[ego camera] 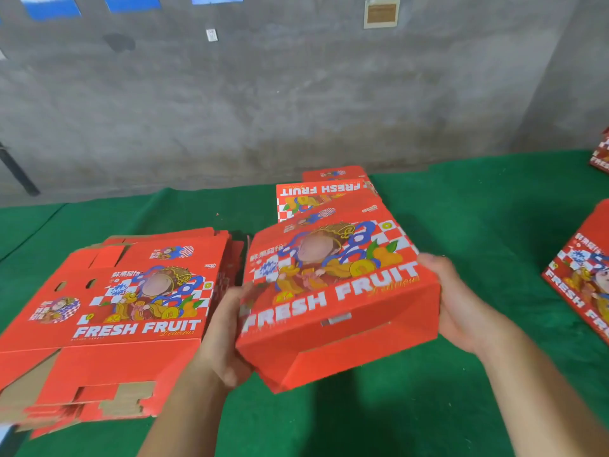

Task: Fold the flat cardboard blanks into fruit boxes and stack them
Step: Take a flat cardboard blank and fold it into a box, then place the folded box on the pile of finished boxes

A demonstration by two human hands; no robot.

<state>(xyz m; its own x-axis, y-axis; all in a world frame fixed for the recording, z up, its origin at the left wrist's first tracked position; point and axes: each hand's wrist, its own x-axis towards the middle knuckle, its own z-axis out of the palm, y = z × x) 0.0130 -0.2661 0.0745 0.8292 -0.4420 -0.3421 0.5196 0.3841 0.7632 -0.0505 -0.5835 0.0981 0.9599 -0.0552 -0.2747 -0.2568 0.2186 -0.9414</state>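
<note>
Green mat (461, 209): box (336, 301) btwn left hand (227, 331), right hand (461, 301).

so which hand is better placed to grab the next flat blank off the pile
Left. The left hand is right beside the pile of flat blanks; the right hand is across the folded box, away from them.

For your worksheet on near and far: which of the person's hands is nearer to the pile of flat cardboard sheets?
Left. The left hand holds the box right beside the pile of flat sheets; the right hand holds the box's far side, away from the pile.
</note>
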